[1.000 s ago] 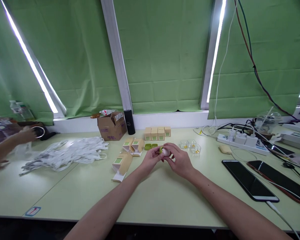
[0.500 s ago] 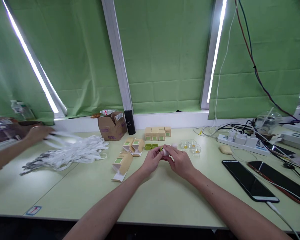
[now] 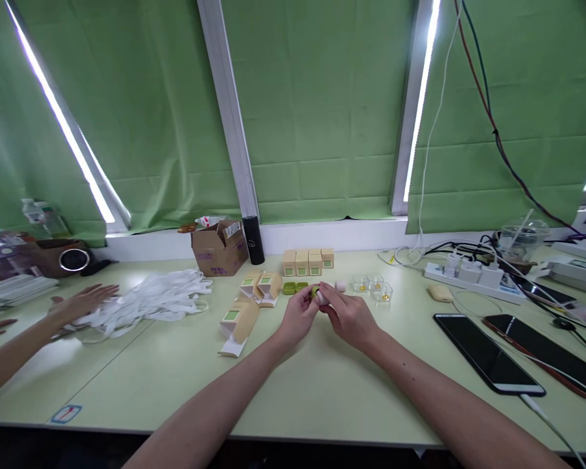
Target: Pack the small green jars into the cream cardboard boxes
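Both of the person's hands meet over the middle of the pale green worktop [image 3: 322, 391]. The left hand [image 3: 299, 317] and the right hand [image 3: 350, 317] share one small round piece [image 3: 318, 296], green towards the left and whitish towards the right. The fingers of each hand are clamped on it with the thumbs on top, and it is held just above the surface (how its two colours join is too small to tell).

Just behind the right hand a small white cap [image 3: 340, 286] lies on the worktop. To the right of it stand three clear cups [image 3: 375, 281], each with something yellow inside. Left of the held piece two green lids [image 3: 294, 286] lie side by side. Behind them a row of four tan boxes [image 3: 307, 260] stands upright, each with a green square on its front. An opened tan carton [image 3: 237, 319] lies on its side near the left hand, with two more [image 3: 261, 285] just beyond it.

Further left sprawls a heap of white straps [image 3: 151, 299], and a co-worker's hand [image 3: 81, 303] rests flat on its near edge. Well off to the right a dark phone [image 3: 488, 355] lies face up, with a white power strip [image 3: 473, 279] behind it.
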Demonstrator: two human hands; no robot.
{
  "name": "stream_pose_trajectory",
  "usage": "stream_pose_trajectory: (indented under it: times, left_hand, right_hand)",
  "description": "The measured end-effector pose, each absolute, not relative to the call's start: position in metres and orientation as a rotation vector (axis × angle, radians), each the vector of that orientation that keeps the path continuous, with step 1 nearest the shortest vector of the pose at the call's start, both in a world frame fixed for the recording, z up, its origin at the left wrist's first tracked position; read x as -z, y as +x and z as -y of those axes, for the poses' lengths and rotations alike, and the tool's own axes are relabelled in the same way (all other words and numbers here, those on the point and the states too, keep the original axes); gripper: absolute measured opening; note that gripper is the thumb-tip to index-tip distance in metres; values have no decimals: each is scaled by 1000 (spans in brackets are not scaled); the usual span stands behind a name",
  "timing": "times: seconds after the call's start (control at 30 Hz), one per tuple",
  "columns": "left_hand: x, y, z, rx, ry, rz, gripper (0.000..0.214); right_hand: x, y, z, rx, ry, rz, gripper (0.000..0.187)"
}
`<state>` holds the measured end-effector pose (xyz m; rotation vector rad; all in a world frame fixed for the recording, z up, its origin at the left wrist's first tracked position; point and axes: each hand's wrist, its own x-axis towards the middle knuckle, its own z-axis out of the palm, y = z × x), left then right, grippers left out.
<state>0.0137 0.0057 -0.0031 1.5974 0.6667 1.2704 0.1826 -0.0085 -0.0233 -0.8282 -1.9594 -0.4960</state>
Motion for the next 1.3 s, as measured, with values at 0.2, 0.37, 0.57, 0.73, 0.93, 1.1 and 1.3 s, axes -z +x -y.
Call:
stream_pose_trajectory:
  times: [0.2,0.37,0.57,0.73,0.93,1.1,1.3]
  left_hand:
    - [6,11,-3,-1204,1515,-594,55]
    - [10,10,-3,-1223,1519,-704,65]
    - [7,10,-2,-1200,1531,-673,61]
    - [5,9,-3,-1199,1533,-667,60]
    - [5,8,-5,-1200,1548,-650,58]
    - [7,8,-5,-1199,1534,-642,58]
    - [7,8,-5,-1208,1519,-645,61]
  right_hand:
    - [21,183,11,458,-817,1962,41]
    - [22,180,12,503,-835,1966,38]
    - [22,178,12,471,-889,1951,35]
    - [25,178,11,495,-869,1927,31]
    - [27,178,10,471,-883,1929,32]
    - [27,179,10,497,-885,1931,31]
    - [24,178,11,440,-849,1918,33]
